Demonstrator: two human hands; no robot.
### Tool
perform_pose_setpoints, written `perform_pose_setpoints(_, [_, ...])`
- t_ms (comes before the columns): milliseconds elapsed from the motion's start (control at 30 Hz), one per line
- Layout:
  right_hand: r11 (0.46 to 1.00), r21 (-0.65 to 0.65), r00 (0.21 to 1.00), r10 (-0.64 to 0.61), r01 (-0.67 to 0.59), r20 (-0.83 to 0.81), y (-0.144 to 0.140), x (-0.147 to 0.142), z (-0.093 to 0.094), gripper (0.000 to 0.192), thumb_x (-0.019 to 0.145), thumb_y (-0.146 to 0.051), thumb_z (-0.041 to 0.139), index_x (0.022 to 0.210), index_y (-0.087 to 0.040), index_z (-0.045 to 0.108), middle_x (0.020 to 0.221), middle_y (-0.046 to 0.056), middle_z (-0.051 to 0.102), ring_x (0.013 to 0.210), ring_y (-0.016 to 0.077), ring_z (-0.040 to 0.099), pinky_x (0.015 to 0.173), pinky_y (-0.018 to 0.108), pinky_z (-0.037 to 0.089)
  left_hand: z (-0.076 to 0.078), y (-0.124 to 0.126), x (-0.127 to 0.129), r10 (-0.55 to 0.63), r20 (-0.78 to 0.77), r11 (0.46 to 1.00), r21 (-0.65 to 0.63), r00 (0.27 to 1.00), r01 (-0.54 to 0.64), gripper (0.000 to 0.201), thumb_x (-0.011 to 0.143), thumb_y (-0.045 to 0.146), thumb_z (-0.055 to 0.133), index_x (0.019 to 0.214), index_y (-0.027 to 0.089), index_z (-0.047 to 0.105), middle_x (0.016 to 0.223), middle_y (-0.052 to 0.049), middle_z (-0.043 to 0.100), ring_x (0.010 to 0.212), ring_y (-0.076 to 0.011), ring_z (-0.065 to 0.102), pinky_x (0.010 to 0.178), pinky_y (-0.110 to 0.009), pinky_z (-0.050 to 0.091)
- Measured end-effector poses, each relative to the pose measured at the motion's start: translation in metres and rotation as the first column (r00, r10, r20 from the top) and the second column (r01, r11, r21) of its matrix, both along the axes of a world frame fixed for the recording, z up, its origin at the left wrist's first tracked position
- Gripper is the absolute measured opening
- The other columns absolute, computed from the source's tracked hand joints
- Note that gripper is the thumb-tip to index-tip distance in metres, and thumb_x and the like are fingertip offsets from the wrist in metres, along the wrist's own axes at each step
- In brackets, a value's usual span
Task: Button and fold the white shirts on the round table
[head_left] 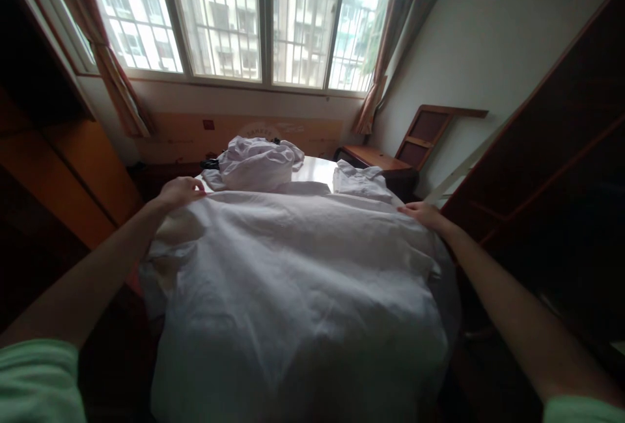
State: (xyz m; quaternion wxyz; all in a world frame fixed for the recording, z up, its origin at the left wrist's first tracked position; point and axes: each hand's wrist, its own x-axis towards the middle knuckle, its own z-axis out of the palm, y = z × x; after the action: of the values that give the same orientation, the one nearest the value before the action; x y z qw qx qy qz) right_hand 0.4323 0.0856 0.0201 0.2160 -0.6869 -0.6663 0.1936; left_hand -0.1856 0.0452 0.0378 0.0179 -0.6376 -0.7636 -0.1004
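Note:
A large white shirt [303, 280] hangs spread out in front of me, its near part falling toward the bottom of the view. My left hand [181, 192] pinches its upper left corner, and my right hand [424, 213] grips the upper right one. Between the two hands the top edge runs almost straight. What looks like a short sleeve droops below my left hand. Just beyond the shirt, a crumpled heap of white cloth [261, 164] and a folded white shirt [360, 180] lie on a white tabletop [315, 170].
Behind the table is a barred window [263, 26] with tied curtains [114, 84]. A wooden chair [422, 136] stands at the back right. Orange-brown cabinet doors [88, 176] flank the left side, and dark wooden furniture [547, 130] rises on the right.

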Motion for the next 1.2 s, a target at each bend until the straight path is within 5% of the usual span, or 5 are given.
perform_pose_setpoints(133, [0.995, 0.034, 0.941, 0.081, -0.097, 0.329, 0.014, -0.032, -0.007, 0.011, 0.072, -0.021, 0.059, 0.067, -0.015, 0.066, 0.067, 0.006, 0.066, 0.064, 0.0175, 0.059, 0.058, 0.024, 0.042, -0.01, 0.017, 0.055, -0.135, -0.18, 0.986, 0.072, 0.974, 0.15, 0.026, 0.086, 0.028, 0.047, 0.1, 0.016, 0.065, 0.102, -0.009, 0.065, 0.09, -0.0191, 0.057, 0.076, -0.024, 0.041])
perform_pose_setpoints(367, [0.925, 0.048, 0.9, 0.354, -0.377, 0.256, 0.043, -0.117, -0.005, 0.024, 0.086, -0.025, 0.046, 0.085, -0.013, 0.067, 0.084, 0.006, 0.068, 0.073, 0.0156, 0.057, 0.067, 0.023, 0.042, -0.033, 0.062, 0.14, -0.252, 0.015, 0.965, -0.076, 0.968, 0.252, 0.04, 0.084, 0.045, 0.042, 0.084, 0.017, 0.069, 0.093, -0.013, 0.069, 0.09, -0.025, 0.062, 0.07, -0.026, 0.044])
perform_pose_setpoints(800, [0.97, 0.062, 0.94, 0.212, -0.236, 0.268, 0.061, -0.184, -0.04, 0.018, 0.08, -0.023, 0.056, 0.088, -0.012, 0.067, 0.091, 0.008, 0.069, 0.081, 0.0171, 0.06, 0.066, 0.021, 0.039, -0.058, 0.081, 0.145, -0.288, 0.432, 0.941, -0.037, 0.855, 0.336, 0.025, 0.073, 0.031, 0.054, 0.077, 0.011, 0.069, 0.072, -0.007, 0.067, 0.075, -0.0216, 0.06, 0.062, -0.025, 0.043])
perform_pose_setpoints(1000, [0.943, 0.319, 0.956, -0.003, -0.095, 0.292, 0.047, -0.195, -0.046, 0.027, 0.088, -0.022, 0.04, 0.104, -0.012, 0.059, 0.107, 0.014, 0.064, 0.099, 0.023, 0.055, 0.082, 0.03, 0.039, -0.064, 0.072, 0.168, -0.183, 0.175, 0.97, 0.193, 0.967, 0.149, 0.03, 0.085, 0.024, 0.041, 0.103, 0.011, 0.062, 0.105, -0.014, 0.065, 0.101, -0.0252, 0.056, 0.087, -0.034, 0.041])
perform_pose_setpoints(1200, [0.915, 0.394, 0.915, -0.086, -0.084, 0.394, 0.037, -0.202, -0.049, 0.028, 0.083, -0.024, 0.045, 0.1, -0.011, 0.063, 0.109, 0.018, 0.06, 0.106, 0.0293, 0.05, 0.088, 0.037, 0.038, -0.066, 0.058, 0.183, -0.185, -0.035, 0.93, 0.317, 0.982, 0.187, 0.037, 0.091, 0.02, 0.026, 0.105, 0.009, 0.058, 0.112, -0.019, 0.057, 0.112, -0.0279, 0.049, 0.093, -0.039, 0.037])
